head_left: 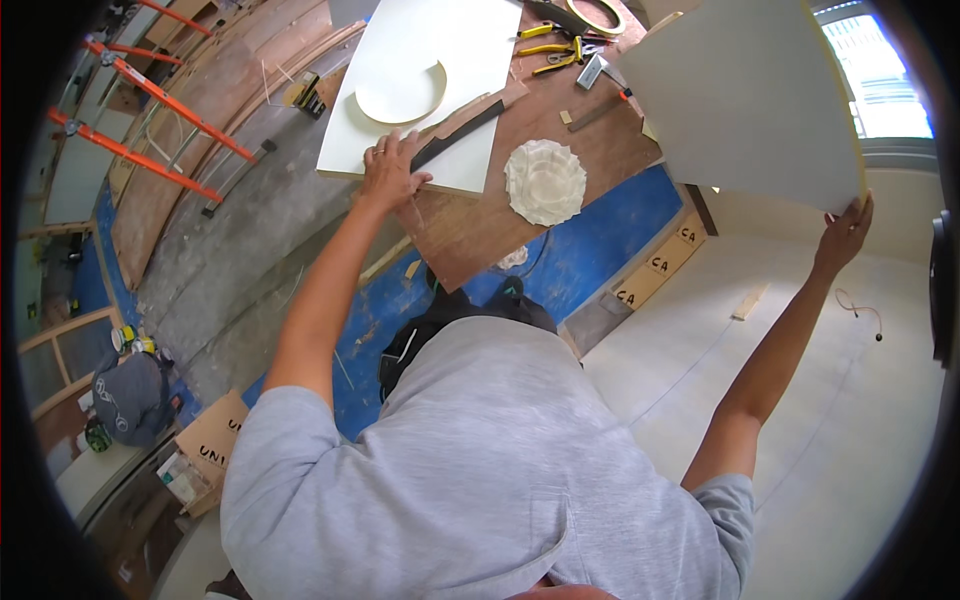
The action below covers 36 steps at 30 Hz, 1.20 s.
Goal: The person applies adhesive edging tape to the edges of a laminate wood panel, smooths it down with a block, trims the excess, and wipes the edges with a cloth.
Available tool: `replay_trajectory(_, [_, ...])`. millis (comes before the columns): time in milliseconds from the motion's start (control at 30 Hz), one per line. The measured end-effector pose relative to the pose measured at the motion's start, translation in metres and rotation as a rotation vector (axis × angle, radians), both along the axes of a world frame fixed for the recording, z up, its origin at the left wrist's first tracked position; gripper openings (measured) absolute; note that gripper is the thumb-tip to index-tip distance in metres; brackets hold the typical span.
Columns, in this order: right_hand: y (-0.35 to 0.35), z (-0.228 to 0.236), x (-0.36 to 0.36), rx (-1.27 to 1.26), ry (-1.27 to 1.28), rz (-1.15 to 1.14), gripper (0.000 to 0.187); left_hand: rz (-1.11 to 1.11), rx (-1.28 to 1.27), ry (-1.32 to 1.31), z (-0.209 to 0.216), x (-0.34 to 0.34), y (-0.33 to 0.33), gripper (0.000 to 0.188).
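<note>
My right hand [848, 234] grips the lower corner of a large pale board [745, 95], raised at the right and tilted. My left hand [388, 172] rests near the close edge of a white panel [345, 140] on the brown worktable [610, 155]. Its fingers are apart, beside the end of a long black flat bar [458, 135] and a thin wooden strip [515, 92]. A curled white band [366, 108] lies on the panel. Right of it sits a crumpled, round, cream-coloured thing [545, 182]. Farther back are yellow-handled pliers [556, 48] and a square [592, 70].
A roll of tape [612, 28] lies at the table's back. An orange ladder [165, 95] stands far left. Blue sheeting [620, 225] covers floor around my feet. Cardboard [215, 435] and a dark grey garment [132, 398] are lower left. A window [878, 75] is at the upper right.
</note>
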State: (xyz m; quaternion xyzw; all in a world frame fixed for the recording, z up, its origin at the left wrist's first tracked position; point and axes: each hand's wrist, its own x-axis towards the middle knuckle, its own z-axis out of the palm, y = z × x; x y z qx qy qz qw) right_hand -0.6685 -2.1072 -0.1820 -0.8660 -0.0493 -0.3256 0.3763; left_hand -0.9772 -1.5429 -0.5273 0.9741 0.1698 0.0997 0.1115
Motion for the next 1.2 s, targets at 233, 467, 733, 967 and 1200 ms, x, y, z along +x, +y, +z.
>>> replay_trajectory(233, [-0.043,-0.02,0.039,-0.414,-0.313,-0.028,0.042,-0.134,-0.096,0.164,-0.046,0.033,0.035,0.058])
replay_trajectory(467, [-0.011,0.0,-0.003,0.191,-0.127,0.025,0.041,-0.17,-0.434,-0.106,0.025,0.012,0.003,0.038])
replay_trajectory(733, [0.003,-0.027,0.006,0.496,-0.267,0.514,0.042,0.121,-1.063,-0.475,0.204,0.034,-0.179,0.043])
replay_trajectory(967, [0.006,-0.032,-0.021,0.521,-0.134,0.749,0.04,-0.241,-0.637,-0.577,0.353,0.111,-0.341,0.054])
replay_trajectory(1200, [0.003,-0.039,-0.014,0.469,-0.117,0.765,0.043,-0.459,-0.134,-0.526,0.414,0.144,-0.458,0.057])
